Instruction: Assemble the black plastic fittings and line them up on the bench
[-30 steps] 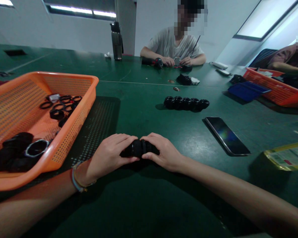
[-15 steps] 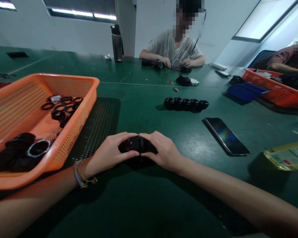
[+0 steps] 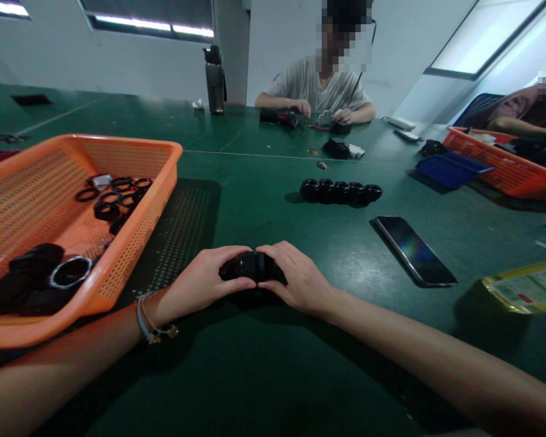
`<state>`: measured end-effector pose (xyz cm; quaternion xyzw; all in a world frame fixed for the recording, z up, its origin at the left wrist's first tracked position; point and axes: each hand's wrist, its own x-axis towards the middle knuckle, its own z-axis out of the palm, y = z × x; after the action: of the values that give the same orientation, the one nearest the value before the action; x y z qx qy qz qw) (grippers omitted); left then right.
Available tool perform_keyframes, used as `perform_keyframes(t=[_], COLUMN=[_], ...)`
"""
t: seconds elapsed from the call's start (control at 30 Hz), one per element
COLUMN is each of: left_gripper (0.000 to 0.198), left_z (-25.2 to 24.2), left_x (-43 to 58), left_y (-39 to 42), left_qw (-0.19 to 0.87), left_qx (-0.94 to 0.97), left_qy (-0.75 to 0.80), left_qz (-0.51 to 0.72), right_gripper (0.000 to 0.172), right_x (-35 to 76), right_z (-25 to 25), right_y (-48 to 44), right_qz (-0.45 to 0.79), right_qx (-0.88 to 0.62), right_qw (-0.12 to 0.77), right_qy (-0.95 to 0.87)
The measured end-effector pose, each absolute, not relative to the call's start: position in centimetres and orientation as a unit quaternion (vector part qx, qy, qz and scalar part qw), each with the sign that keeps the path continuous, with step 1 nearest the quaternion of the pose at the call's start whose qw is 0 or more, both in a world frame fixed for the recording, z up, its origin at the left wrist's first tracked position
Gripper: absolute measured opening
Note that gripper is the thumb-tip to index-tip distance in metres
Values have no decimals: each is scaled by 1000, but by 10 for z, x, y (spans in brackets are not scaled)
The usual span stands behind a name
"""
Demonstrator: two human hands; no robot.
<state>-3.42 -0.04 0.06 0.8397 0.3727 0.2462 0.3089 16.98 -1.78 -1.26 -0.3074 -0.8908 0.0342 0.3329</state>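
Observation:
Between my two hands lies a black cylindrical plastic fitting (image 3: 253, 267), low over the green table (image 3: 264, 370). My left hand (image 3: 216, 267) grips its left end, thumb on the near side and fingers over the far side. The other end is in my right hand (image 3: 296, 273), held the same way, and the fingertips of both hands nearly meet at the middle. Palms and fingers hide both ends. Beyond the hands stands a row of several black round fittings (image 3: 341, 191), pressed side by side.
An orange basket (image 3: 175, 161) with black rings (image 3: 110, 198) and dark parts stands left. Rightward lie a phone (image 3: 414, 250) and a yellow-edged package (image 3: 528, 285). Farther back are a blue tray (image 3: 455, 169), another orange basket (image 3: 505, 176), a bottle (image 3: 215, 82) and a co-worker (image 3: 318, 85); another person sits far right.
My hands stay almost in place around the black fitting, with only a slight shift. Across the table, the co-worker's hand has lifted a little from the dark items.

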Motion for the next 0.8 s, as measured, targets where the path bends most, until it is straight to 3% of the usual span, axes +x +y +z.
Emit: perform_keyframes(t=[0.3, 0.8], left_gripper=[40, 48], left_z=[-1, 0], left_x=[-34, -34], left_y=[-3, -9], left_qw=[223, 137], left_qx=[876, 897], left_qy=[352, 330], left_qz=[242, 260], right_gripper=[31, 28], right_x=[170, 171], right_z=[-11, -7], right_y=[-19, -22], right_qz=[51, 181], right_qx=[-299, -358], right_qw=[325, 287], right_qy=[-896, -870])
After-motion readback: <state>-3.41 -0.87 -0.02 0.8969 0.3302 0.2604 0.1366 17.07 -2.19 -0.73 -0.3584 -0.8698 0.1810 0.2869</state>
